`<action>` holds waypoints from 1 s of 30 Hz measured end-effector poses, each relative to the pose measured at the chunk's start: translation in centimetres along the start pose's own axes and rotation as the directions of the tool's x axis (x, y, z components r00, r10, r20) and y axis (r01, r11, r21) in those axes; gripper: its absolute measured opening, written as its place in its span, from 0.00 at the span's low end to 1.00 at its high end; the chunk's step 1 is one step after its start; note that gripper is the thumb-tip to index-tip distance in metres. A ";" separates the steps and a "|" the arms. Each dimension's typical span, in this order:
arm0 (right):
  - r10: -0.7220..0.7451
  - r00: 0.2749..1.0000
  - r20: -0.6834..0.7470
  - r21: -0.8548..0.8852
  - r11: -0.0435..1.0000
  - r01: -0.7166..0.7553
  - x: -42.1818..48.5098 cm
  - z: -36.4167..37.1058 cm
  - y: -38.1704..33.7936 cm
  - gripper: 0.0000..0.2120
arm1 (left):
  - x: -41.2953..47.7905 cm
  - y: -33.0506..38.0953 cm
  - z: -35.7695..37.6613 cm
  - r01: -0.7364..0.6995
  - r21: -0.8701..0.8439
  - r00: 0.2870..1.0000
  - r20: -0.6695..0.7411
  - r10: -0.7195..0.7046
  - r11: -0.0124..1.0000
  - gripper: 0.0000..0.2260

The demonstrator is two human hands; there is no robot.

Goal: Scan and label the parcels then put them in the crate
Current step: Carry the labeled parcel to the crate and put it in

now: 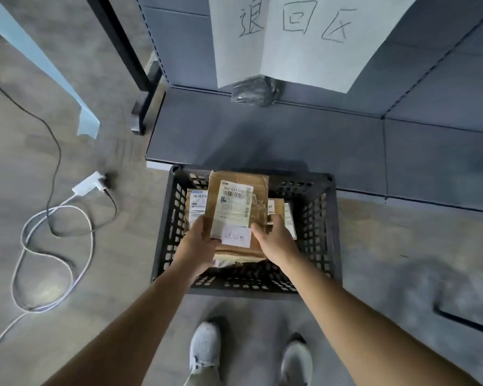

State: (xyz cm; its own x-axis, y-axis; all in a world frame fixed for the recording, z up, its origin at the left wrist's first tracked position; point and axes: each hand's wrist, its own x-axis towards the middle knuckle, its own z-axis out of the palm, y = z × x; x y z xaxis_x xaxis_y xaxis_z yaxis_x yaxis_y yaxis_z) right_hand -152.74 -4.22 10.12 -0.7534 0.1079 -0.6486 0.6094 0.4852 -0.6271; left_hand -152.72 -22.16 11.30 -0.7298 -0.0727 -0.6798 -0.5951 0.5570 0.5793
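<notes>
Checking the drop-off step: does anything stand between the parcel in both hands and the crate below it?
Nothing visible bars the way. The left hand and right hand hold the parcel right over the open crate. Inside, other parcels already lie, so it would likely land on them.

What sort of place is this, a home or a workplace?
Probably a parcel-handling room, perhaps a returns area. The left hand and right hand hold a labelled cardboard parcel over a black plastic crate that already holds other parcels, beside grey metal shelving bearing a handwritten paper sign.
</notes>
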 end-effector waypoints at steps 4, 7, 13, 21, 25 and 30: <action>-0.062 0.997 0.050 -0.046 0.997 0.064 3.5 4.8 -0.5 0.20 | 4.7 -3.5 -1.6 0.029 0.167 0.984 -0.178 0.001 0.985 0.24; -0.055 0.997 0.062 -0.038 0.998 0.057 5.6 7.7 0.0 0.18 | 6.9 -5.1 -1.7 0.067 0.214 0.979 -0.204 -0.022 0.974 0.28; -0.061 0.997 0.041 -0.052 0.997 0.063 7.9 9.2 1.2 0.29 | 8.2 -6.3 -1.3 0.025 0.261 0.975 -0.221 0.035 0.965 0.37; -0.083 0.991 0.103 -0.184 0.978 0.101 8.2 9.1 0.0 0.24 | 6.6 -5.9 -1.9 -0.022 0.564 0.983 -0.138 0.121 0.825 0.51; -0.135 0.990 0.046 -0.276 0.951 0.142 7.3 7.4 -1.3 0.32 | 5.9 -5.1 -2.3 -0.045 0.634 0.973 -0.148 0.178 0.772 0.53; -0.118 0.991 0.055 -0.345 0.930 0.130 4.2 4.8 -4.5 0.37 | 3.4 -2.8 -4.7 -0.044 0.670 0.977 -0.125 0.171 0.741 0.52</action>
State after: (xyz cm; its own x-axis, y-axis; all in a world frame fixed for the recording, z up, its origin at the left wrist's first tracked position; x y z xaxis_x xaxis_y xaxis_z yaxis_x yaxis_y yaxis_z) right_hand -157.49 -10.13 8.18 -0.8055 0.0021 -0.5926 0.3834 0.7644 -0.5184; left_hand -155.12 -27.84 9.51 -0.8572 -0.0791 -0.5089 -0.1833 0.9703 0.1579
